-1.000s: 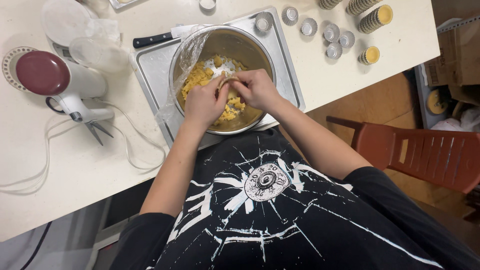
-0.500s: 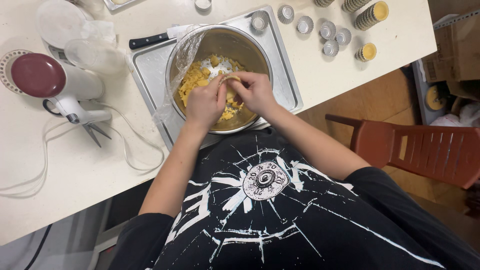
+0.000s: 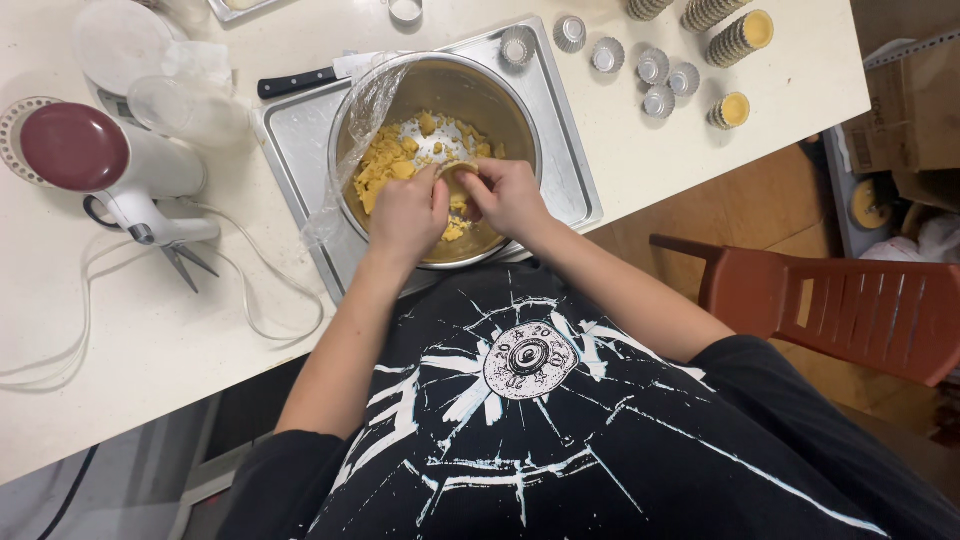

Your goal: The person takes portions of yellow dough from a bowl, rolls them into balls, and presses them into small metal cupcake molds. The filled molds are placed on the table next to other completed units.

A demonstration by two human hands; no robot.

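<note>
While both forearms reach in from the near edge, the left hand (image 3: 408, 212) and right hand (image 3: 508, 195) meet over the metal bowl (image 3: 350, 150), fingers pinched together on a small piece of yellow dough (image 3: 458, 172). More crumbly dough (image 3: 385, 165) lies inside the bowl, which sits on a steel tray (image 3: 290, 140). Beyond, a knife (image 3: 300, 82) and small tart tins (image 3: 655, 75) rest on the pale surface (image 3: 150, 340).
</note>
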